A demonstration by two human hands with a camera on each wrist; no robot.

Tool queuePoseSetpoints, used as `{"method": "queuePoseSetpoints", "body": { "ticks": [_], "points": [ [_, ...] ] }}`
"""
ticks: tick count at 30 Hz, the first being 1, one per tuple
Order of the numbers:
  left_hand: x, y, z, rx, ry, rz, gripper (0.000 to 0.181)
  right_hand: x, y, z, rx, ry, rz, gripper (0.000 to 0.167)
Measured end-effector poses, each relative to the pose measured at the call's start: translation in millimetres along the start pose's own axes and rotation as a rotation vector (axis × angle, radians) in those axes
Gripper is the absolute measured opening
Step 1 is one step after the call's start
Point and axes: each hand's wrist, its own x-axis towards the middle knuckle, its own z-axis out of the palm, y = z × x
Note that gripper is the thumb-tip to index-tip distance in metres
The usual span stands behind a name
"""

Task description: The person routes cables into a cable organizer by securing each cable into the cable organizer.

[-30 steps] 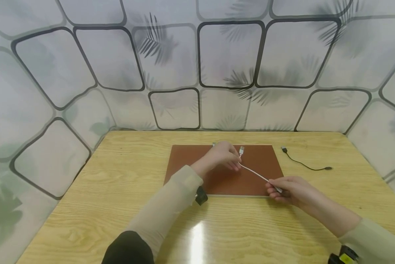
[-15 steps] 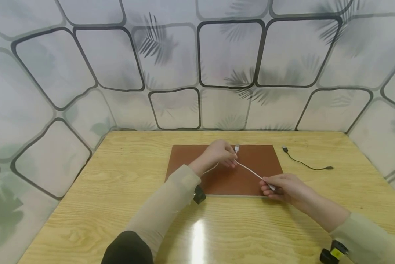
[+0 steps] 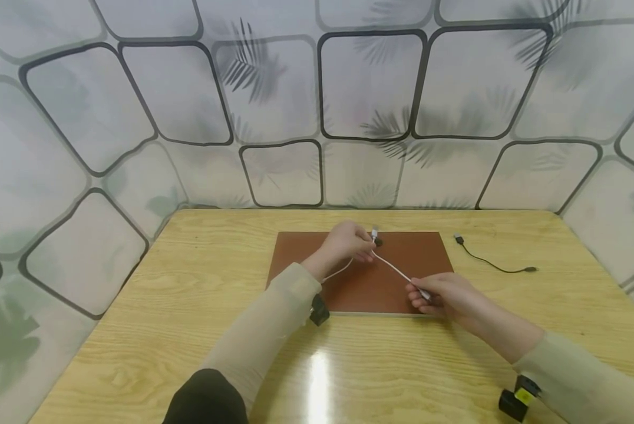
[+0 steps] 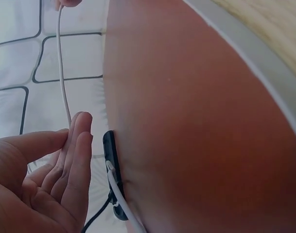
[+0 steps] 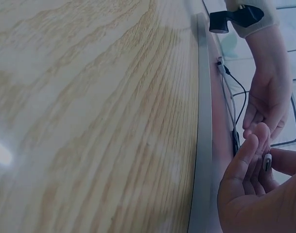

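Observation:
A white USB cable stretches between both hands over a brown board. My left hand pinches it just below its USB plug, which points away at the back. My right hand holds the other end; the small connector sticks out between thumb and fingers in the right wrist view. In the left wrist view, a long black device lies on the board near my left hand. Another white cable and a black cord run at it.
A short black USB cable lies on the wooden table, right of the board. A patterned fabric backdrop rises behind the table's far edge. Each forearm bears a black wrist-worn device.
Both hands have drifted left with the white cable still between them, and the left one slightly back. A dark part behind the left hand and a white cable near its wrist have come into view.

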Motion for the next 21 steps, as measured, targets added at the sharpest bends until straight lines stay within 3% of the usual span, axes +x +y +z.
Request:
{"method": "queuePoseSetpoints", "body": {
  "ticks": [21],
  "points": [
    [6.1, -5.1, -5.1, 0.035, 0.074, -0.058, 0.018, 15.2, -4, 7, 0.012, 0.039, 0.000, 0.033]
  ]
}}
